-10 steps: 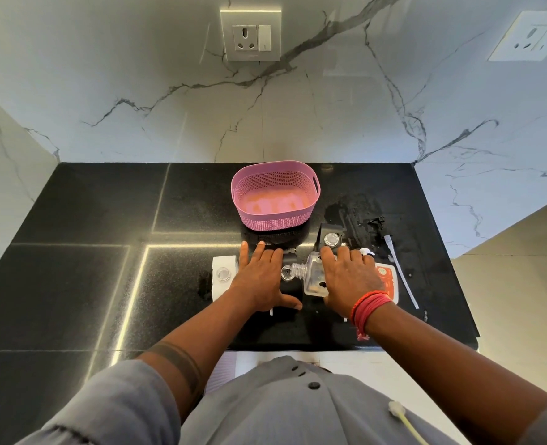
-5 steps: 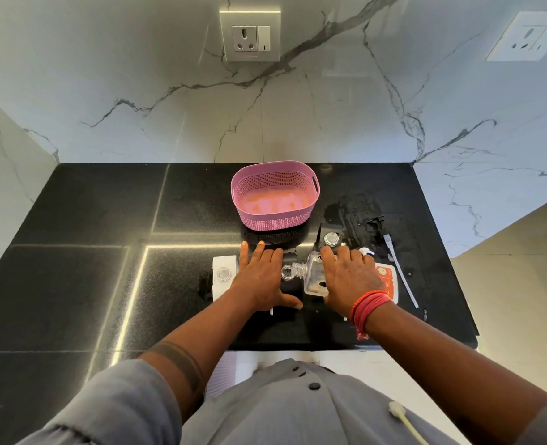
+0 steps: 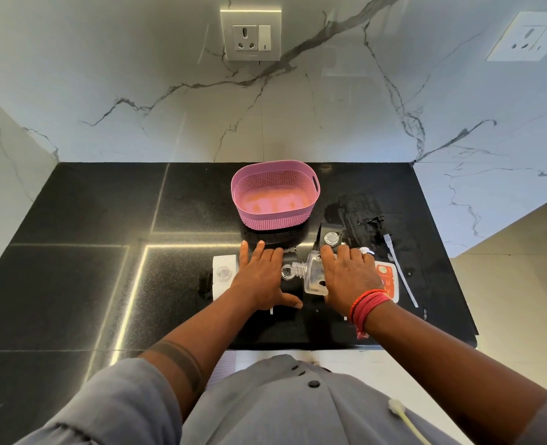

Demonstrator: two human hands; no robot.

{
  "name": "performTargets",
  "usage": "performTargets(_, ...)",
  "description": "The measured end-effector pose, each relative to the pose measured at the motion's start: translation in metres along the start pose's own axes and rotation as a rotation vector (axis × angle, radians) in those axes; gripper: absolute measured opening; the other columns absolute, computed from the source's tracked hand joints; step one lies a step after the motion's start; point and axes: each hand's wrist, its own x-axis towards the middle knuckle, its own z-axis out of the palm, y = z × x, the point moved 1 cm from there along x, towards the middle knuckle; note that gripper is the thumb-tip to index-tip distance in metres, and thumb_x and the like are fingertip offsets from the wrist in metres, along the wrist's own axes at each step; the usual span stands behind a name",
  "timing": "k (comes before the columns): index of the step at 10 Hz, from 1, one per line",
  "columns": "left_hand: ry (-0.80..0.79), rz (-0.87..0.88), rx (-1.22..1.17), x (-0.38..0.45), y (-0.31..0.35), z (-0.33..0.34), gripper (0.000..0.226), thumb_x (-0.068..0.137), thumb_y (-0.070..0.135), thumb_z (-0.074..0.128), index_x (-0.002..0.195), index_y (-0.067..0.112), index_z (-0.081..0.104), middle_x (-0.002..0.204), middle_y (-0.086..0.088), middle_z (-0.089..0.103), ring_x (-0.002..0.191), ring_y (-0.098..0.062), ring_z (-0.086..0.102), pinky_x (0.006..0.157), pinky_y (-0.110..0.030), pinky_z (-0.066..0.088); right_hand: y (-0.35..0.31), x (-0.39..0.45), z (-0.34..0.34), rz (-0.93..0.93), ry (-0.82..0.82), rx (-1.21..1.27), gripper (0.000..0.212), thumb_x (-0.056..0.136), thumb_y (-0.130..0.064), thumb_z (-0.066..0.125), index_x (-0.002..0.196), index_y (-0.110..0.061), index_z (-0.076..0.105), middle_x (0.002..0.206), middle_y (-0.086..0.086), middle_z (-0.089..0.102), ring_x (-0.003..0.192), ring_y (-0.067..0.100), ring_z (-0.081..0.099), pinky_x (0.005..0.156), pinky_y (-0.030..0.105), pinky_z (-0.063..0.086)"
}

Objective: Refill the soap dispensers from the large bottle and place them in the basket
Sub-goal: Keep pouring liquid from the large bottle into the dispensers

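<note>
Head view, worked left to right across the black counter.

Furthest left of the hands, a white dispenser stood with its clear round top showing; its right part ran under the left hand. The left hand lay flat, palm down, fingers straight and spread, thumb stretched toward the right. It grasped nothing; it rested on the white dispenser's edge and the counter.

Between the two hands a clear bottle lay on its side, threaded neck and open mouth pointing at the left hand, just short of it. The body ran under the right hand. The right hand lay flat on top of it, fingers straight, pressing rather than curling round; no clench seen. Red threads circled that wrist.

Just beyond the right fingertips sat a small clear round cap. Right of that hand, an orange-and-white label showed, partly covered; whether it belonged to the large refill bottle could not be told. Further right lay a thin white tube, with a wet patch behind it.

Beyond both hands stood the pink basket, with no dispenser in it.

Judgement: the clear bottle looked light, rigid plastic, likely slick given the wet counter. On its side it could roll. Best hold: round the flat body, not the narrow neck. Filling apparently not begun.
</note>
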Motion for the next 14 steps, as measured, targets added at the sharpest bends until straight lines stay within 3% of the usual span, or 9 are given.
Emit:
performTargets(9, 0.004, 0.0, 0.014, 0.0035, -0.0025, 0.0046, 0.141, 0.061, 0.099, 0.057, 0.162, 0.012, 0.012, 0.17, -0.01, 0.023, 0.16, -0.033, -0.001, 0.121, -0.065, -0.016, -0.0018, 0.0024, -0.0003, -0.003, 0.025, -0.051, 0.063, 0.094, -0.032, 0.061, 0.148, -0.018, 0.031, 0.134, 0.015, 0.053, 0.12, 0.034, 0.054, 0.102, 0.048, 0.044)
performTargets(14, 0.022, 0.005, -0.006, 0.0015, -0.0019, 0.0038, 0.14, 0.06, 0.098, 0.06, 0.161, 0.011, 0.015, 0.168, -0.011, 0.027, 0.16, -0.035, 0.001, 0.121, -0.065, -0.017, -0.0043, 0.0023, -0.001, 0.009, 0.052, -0.061, 0.049, 0.099, -0.03, 0.051, 0.143, -0.019, 0.036, 0.126, 0.014, 0.055, 0.113, 0.033, 0.056, 0.096, 0.047, 0.044)
